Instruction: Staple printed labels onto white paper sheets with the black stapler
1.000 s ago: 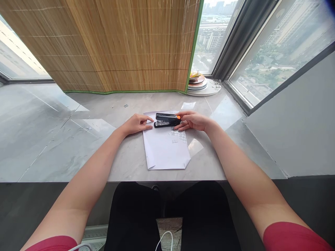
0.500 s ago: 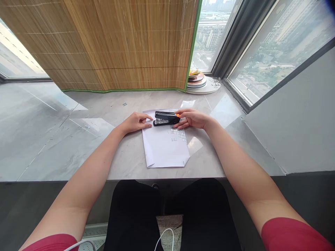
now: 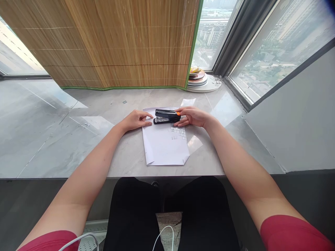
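A black stapler [image 3: 167, 116] with an orange patch lies across the upper part of a stack of white paper [image 3: 164, 148], its mouth facing left. My right hand [image 3: 195, 117] grips the stapler's rear end between thumb and fingers. At the paper's upper left edge rests my left hand [image 3: 136, 120], thumb and index finger spread apart, their tips close to the stapler's front but not touching it. Rows of staples [image 3: 178, 131] show on the paper's right side, below the stapler.
A small white paper piece [image 3: 187, 102] lies behind my right hand. Loose staples [image 3: 124, 102] and other bits are scattered on the grey marble sill [image 3: 65, 146]. Stacked plates [image 3: 197, 79] stand by the window, beside a hanging bamboo blind [image 3: 125, 45].
The scene has shifted slightly upward in view. Both hands, the stapler and the paper keep nearly the same places relative to each other.
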A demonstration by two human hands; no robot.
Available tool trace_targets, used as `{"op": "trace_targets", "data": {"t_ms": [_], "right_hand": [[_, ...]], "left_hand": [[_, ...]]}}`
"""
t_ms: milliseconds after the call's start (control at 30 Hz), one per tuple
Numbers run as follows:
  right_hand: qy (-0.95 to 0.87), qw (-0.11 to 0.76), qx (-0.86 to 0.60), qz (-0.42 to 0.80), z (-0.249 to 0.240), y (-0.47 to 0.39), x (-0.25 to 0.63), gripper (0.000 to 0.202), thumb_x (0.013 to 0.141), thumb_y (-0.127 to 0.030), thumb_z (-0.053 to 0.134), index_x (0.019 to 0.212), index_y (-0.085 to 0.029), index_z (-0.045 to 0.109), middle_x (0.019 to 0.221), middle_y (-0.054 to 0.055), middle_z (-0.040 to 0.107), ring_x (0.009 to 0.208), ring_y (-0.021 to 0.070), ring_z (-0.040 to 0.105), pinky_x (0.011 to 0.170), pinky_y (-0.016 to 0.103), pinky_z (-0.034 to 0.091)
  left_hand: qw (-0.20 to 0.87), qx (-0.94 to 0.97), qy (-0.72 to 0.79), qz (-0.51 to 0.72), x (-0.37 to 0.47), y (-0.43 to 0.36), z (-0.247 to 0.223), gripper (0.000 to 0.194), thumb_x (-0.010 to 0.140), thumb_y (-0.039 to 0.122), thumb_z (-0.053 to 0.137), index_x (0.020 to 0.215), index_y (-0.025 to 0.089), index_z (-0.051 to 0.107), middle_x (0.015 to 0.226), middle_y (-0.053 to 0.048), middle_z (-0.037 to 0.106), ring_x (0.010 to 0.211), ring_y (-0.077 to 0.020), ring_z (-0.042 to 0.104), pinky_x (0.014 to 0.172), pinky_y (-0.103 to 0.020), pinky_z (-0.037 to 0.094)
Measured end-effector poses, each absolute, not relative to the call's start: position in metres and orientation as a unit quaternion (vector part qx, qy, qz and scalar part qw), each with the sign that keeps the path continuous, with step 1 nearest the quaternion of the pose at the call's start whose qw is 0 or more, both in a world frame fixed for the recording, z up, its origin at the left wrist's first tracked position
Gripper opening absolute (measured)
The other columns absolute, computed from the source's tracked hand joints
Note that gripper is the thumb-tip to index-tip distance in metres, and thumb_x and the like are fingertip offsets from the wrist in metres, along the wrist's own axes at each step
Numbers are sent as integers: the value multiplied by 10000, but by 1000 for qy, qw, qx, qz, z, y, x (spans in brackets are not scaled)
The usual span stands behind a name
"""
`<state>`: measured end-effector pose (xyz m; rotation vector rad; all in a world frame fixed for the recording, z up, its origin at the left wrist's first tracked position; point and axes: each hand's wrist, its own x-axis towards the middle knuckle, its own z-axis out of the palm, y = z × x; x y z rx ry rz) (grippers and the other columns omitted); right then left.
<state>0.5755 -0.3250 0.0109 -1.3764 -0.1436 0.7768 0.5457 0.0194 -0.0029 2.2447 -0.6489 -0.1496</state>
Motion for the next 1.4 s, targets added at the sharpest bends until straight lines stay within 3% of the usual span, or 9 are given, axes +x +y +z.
{"op": "trace_targets", "data": {"t_ms": [833, 1100, 1400], "right_hand": [[-52, 702, -623, 340, 13, -323, 575, 328, 915, -99, 687, 1237, -90, 623, 996, 161, 762, 823, 298, 827, 724, 356, 721], [-65, 706, -614, 347, 10, -325, 577, 342, 911, -87, 657, 1252, -76, 634, 1064, 186, 771, 863, 299, 827, 758, 360, 722], [-83, 708, -607, 352, 9, -328, 577, 407, 892, -134, 753, 1287, -93, 665, 1133, 189, 775, 923, 308, 822, 848, 422, 722]], "left_hand": [[389, 884, -253, -54, 547, 20, -5, 395, 833, 467, 797, 1133, 210, 810, 618, 58, 405, 565, -106, 358, 563, -270, 269], [390, 883, -257, -50, 547, 19, -5, 380, 841, 453, 796, 1130, 207, 810, 615, 56, 417, 562, -103, 362, 557, -268, 268], [387, 884, -258, -48, 549, 20, -7, 371, 859, 464, 775, 1125, 207, 808, 617, 56, 413, 562, -105, 358, 560, -269, 264]]}}
